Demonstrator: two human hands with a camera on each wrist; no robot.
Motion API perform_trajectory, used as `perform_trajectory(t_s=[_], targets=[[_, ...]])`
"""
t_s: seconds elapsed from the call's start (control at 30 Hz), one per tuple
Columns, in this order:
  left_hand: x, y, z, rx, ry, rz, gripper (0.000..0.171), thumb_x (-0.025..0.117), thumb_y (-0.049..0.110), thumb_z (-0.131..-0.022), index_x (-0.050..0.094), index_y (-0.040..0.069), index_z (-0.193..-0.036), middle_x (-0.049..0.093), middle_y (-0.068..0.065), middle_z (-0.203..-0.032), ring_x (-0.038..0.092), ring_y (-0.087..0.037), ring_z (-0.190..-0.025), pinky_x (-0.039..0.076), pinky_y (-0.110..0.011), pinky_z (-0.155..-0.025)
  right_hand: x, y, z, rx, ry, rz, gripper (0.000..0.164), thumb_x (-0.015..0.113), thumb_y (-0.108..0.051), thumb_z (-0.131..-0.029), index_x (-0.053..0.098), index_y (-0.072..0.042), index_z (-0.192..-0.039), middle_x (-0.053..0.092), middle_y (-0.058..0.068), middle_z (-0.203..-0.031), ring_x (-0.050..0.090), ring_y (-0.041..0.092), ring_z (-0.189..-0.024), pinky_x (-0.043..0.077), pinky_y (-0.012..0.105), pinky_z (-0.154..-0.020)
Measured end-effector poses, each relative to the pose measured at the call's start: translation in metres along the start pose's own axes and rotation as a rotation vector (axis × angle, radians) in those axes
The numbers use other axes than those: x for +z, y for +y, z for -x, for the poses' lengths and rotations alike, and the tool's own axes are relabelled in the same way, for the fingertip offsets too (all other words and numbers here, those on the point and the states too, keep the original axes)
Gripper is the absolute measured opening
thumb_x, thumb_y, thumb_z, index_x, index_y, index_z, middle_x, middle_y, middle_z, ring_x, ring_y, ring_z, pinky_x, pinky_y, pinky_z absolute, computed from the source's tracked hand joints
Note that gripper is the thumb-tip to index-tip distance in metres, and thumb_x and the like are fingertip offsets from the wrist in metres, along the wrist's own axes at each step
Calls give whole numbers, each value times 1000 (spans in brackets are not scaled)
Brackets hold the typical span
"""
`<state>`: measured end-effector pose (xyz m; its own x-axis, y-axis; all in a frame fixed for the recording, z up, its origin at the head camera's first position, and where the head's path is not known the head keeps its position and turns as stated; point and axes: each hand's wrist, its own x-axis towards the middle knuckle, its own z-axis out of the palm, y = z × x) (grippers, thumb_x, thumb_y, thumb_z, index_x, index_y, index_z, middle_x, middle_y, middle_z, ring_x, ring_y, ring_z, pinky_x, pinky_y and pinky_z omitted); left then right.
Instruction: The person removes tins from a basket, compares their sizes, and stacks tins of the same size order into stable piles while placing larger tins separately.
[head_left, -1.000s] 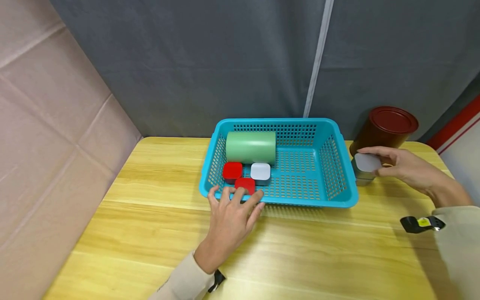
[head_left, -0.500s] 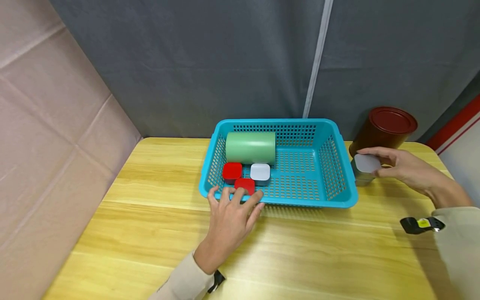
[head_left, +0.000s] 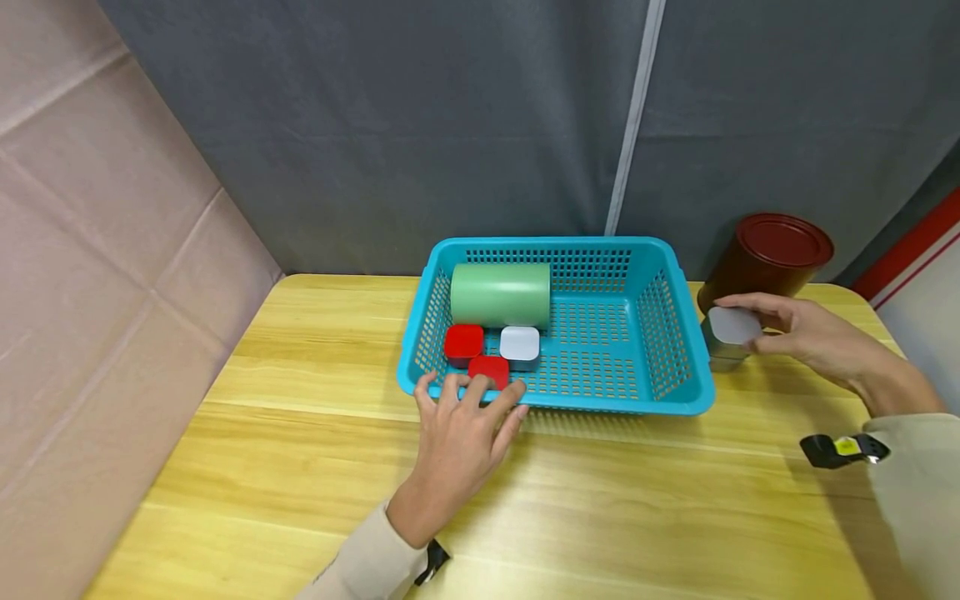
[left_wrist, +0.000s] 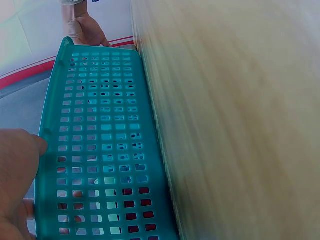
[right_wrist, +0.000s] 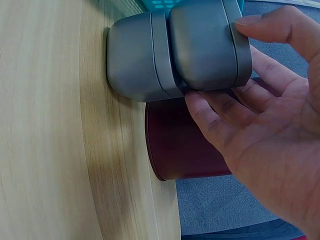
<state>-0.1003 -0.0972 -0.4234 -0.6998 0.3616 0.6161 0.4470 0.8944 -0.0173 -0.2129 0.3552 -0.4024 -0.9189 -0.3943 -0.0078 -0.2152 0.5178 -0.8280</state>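
The right hand's [head_left: 813,346] grip is narrow, pinching the upper gray jar [head_left: 735,324], which lies to its left. The jar is roughly upright over the lower jar [right_wrist: 134,56], beside the blue basket's [head_left: 600,406] right end; the left hand [head_left: 459,433], farther off, grips the basket's near rim.

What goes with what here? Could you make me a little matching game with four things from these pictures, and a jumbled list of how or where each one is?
Things:
1. green cylinder
2. right hand
3. dark red canister
4. left hand

Places and states:
A. standing upright, outside the blue basket
B. fingers over the basket's near rim
C. lying on its side inside the basket
D. holding the upper grey container of a stack of two

Right pairs: 1-C, 2-D, 3-A, 4-B
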Motion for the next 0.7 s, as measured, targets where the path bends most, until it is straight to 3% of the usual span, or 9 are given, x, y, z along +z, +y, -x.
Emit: perform_trajectory(t_s=[0.23,0.47,0.7], targets=[[-1,1,0,-8,-21,4,41,40,50,-111,76,34,-119,75,-1,-98,66,-31,-100,38,-69,-98,0,0,0,2,10,17,56,65,6,-94,59,-19,-145,57,-24,-122,52,-2,-105,45,13,-81],[0,0,-1,5,0,7,39,42,51,-110,76,33,-117,74,-2,-97,65,-32,-99,38,-68,-98,-1,-5,1,23,16,43,59,67,4,-95,55,-22,-147,54,-26,-126,51,-6,-107,45,12,-81],[1,0,0,6,10,3,41,41,51,-111,76,33,-117,74,-2,-95,65,-31,-98,38,-67,-97,1,-18,2,37,35,38,60,65,0,-100,48,-23,-152,48,-29,-139,45,-22,-119,43,3,-85]])
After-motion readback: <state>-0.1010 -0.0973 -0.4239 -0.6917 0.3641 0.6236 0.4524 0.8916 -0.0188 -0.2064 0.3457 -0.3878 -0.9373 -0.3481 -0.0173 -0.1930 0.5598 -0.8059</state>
